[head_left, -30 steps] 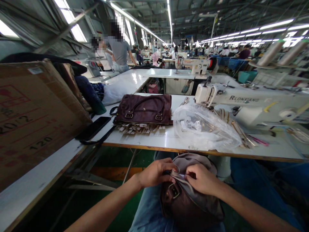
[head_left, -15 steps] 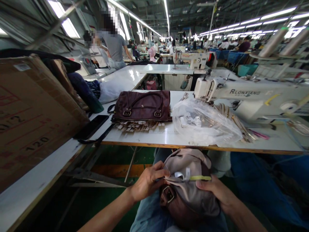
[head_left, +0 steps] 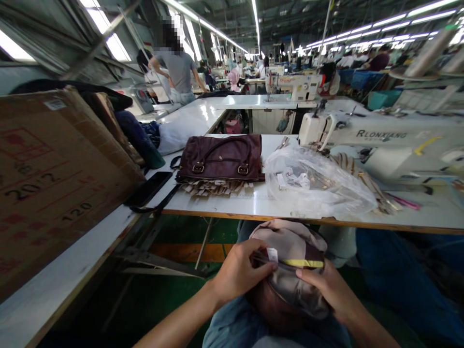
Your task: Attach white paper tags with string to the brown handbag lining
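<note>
On my lap lies a dark brown bag turned inside out, its beige lining [head_left: 290, 241] bulging upward. A small white label and a yellow strip [head_left: 302, 263] run along the lining's seam. My left hand [head_left: 239, 275] pinches the lining's edge beside the white label. My right hand [head_left: 326, 295] grips the lining just under the yellow strip, fingers closed on the fabric. A finished dark brown handbag [head_left: 223, 159] lies flat on the white table [head_left: 253, 205] ahead, on top of a row of small paper tags [head_left: 213, 187].
A clear plastic bag [head_left: 319, 186] of small parts lies right of the handbag. A white sewing machine [head_left: 384, 142] stands at the right. A large cardboard box [head_left: 54, 179] and a black phone [head_left: 149, 188] are at the left. People stand at far tables.
The lining was turned outward and the buckle went out of sight. My left hand moved right onto the white label. My right hand slid from the top to under the yellow strip.
</note>
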Available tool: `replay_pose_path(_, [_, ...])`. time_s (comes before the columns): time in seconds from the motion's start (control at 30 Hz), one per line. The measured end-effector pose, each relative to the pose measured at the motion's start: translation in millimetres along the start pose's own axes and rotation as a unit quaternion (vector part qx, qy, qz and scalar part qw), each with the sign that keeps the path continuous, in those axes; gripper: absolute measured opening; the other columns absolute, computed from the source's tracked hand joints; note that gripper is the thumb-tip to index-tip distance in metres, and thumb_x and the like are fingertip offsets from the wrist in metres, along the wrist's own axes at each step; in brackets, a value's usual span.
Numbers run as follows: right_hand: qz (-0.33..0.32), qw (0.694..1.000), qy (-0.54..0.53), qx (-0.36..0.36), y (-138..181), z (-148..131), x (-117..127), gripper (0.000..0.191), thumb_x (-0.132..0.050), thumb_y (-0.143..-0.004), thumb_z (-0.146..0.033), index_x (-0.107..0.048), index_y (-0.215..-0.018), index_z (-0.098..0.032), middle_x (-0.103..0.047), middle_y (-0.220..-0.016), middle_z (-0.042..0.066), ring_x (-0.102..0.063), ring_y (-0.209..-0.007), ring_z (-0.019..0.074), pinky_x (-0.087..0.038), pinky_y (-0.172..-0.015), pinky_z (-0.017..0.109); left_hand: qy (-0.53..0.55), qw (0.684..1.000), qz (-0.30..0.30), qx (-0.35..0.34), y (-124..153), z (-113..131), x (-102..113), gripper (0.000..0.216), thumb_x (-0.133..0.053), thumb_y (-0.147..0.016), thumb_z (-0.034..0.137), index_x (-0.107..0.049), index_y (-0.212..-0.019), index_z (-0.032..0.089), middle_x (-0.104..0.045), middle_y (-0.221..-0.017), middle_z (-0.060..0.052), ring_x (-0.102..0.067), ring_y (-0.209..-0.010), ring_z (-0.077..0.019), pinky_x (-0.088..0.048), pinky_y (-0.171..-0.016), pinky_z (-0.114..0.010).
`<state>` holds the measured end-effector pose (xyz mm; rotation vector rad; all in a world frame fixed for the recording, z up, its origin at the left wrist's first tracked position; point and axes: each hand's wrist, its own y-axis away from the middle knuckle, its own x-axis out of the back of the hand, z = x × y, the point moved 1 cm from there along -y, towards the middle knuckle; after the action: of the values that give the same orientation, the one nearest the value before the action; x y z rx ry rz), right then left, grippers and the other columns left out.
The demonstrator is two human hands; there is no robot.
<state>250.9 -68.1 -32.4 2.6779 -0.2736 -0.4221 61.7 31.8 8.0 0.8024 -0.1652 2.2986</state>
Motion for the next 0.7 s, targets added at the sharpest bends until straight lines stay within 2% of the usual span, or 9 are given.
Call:
replay_pose_path(0.1, [0.006, 1.0, -0.013, -0.004, 2, -1, 0, 0.042, -0.071, -0.064, -0.028, -0.065, -0.104, -0.015, -0.07, -0.103, 0.008, -0.064, -0.096, 0.0279, -0.047, -0.089, 0.038, -0.041, 0.998, -0.008, -0.056, -11, -1, -2, 0.014, -0.062, -0.081, 0.029, -0.065, -0.085, 0.016, -0.06, -0.07, 0.001, -0.055, -0.064, -0.0126, -0.041, -0.06, -0.023])
replay_pose_path(0.2, [0.019, 0.999, -0.03, -0.007, 2, 1, 2, 0.041, -0.071, -0.063, -0.028, -0.066, -0.102, -0.015, -0.07, -0.101, 0.008, -0.063, -0.097, 0.0285, -0.046, -0.09, 0.039, -0.046, 0.991, -0.02, -0.12, -16, -6, 3, 0.013, -0.06, -0.084, 0.028, -0.065, -0.089, 0.017, -0.063, -0.084, -0.003, -0.06, -0.08, -0.0159, -0.044, -0.073, -0.024])
replay_pose_path(0.27, [0.023, 0.999, -0.042, -0.014, 1, 3, 4, 0.041, -0.071, -0.063, -0.029, -0.066, -0.101, -0.015, -0.071, -0.099, 0.008, -0.063, -0.097, 0.0291, -0.047, -0.088, 0.039, -0.046, 0.987, -0.037, -0.15, -16, -8, 6, 0.016, -0.062, -0.084, 0.031, -0.065, -0.092, 0.018, -0.064, -0.089, -0.003, -0.061, -0.083, -0.0159, -0.045, -0.075, -0.024])
replay_pose_path(0.37, [0.01, 0.998, -0.058, -0.017, 2, 2, 2, 0.042, -0.07, -0.064, -0.03, -0.065, -0.103, -0.015, -0.071, -0.098, 0.008, -0.063, -0.096, 0.0289, -0.047, -0.086, 0.038, -0.059, 0.981, -0.075, -0.167, -15, -9, 5, 0.018, -0.062, -0.084, 0.032, -0.065, -0.097, 0.02, -0.065, -0.089, -0.002, -0.062, -0.081, -0.0149, -0.046, -0.074, -0.022])
replay_pose_path(0.57, [0.017, 0.997, -0.074, -0.03, 4, -2, -2, 0.04, -0.071, -0.062, -0.029, -0.067, -0.099, -0.014, -0.072, -0.092, 0.007, -0.065, -0.089, 0.0276, -0.049, -0.083, 0.036, -0.142, 0.956, -0.112, -0.229, -18, -8, 1, 0.018, -0.045, -0.093, 0.024, -0.062, -0.099, 0.02, -0.069, -0.094, -0.003, -0.065, -0.088, -0.0168, -0.045, -0.08, -0.024])
replay_pose_path(0.7, [0.019, 0.995, -0.081, -0.047, 3, 2, -1, 0.043, -0.072, -0.06, -0.029, -0.066, -0.1, -0.015, -0.072, -0.089, 0.007, -0.066, -0.087, 0.0273, -0.05, -0.079, 0.035, -0.193, 0.947, -0.152, -0.208, -22, -5, 5, 0.018, -0.049, -0.091, 0.029, -0.059, -0.105, 0.022, -0.07, -0.089, -0.002, -0.067, -0.082, -0.0187, -0.046, -0.073, -0.025])
